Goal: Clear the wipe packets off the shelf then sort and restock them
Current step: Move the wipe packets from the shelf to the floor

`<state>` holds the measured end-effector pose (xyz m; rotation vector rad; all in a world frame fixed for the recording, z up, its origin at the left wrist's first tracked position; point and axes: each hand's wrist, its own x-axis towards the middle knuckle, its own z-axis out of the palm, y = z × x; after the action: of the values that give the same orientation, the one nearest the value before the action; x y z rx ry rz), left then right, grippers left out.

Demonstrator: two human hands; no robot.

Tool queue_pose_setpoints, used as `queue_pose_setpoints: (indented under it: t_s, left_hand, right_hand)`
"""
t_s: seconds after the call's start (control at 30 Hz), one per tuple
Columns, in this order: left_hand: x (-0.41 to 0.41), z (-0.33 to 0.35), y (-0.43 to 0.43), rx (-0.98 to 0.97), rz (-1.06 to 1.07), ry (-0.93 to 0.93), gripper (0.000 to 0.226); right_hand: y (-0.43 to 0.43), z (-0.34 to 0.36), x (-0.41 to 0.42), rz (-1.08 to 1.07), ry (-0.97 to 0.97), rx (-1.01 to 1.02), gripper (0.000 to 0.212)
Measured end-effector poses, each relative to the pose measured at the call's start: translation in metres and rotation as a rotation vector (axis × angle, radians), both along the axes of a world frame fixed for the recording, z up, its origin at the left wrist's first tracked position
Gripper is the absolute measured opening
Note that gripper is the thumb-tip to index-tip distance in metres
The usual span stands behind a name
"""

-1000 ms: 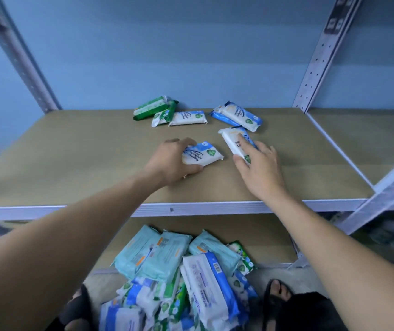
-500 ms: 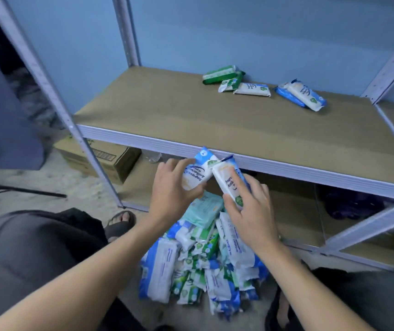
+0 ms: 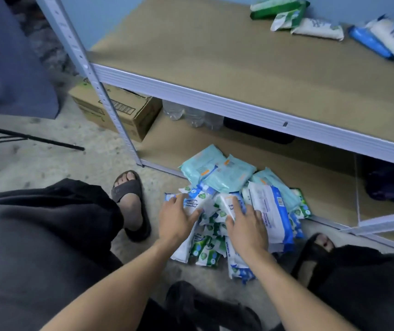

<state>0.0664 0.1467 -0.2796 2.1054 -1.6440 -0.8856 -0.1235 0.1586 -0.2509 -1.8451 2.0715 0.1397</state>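
Observation:
A pile of wipe packets lies on the floor below the shelf. My left hand rests on a small white-and-blue packet at the pile's left top, fingers still curled on it. My right hand presses a second small white packet onto the pile. Several packets remain at the back of the shelf: green ones, a white one and a blue-and-white pair.
A cardboard box sits on the floor left of the metal upright. My sandalled feet flank the pile. Clear bottles lie on the lower shelf board. A black stand leg crosses the floor at left.
Both hands lifted one packet each off the shelf, carried them down past the shelf edge, and now lay them on the floor pile. The view has tilted downward.

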Motion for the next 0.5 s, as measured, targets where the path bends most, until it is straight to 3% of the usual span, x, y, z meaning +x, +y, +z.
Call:
queue_pose_setpoints:
  t_s: [0.27,0.4,0.5]
  left_hand:
    - [-0.023,-0.051,-0.017,0.127,-0.024,-0.013,0.058]
    - [-0.028,-0.08,-0.013,0.113,-0.403,-0.265,0.027]
    - [-0.031,-0.084,-0.013,0.077,-0.501,-0.366,0.029]
  right_hand:
    - [-0.011,-0.046,0.009,0.036,0.163,0.084,0.064]
    - [-0.016,-0.064,0.014,0.029,0.188,0.132,0.063]
    - [-0.016,-0.073,0.015,0.036,0.189,0.171,0.065]
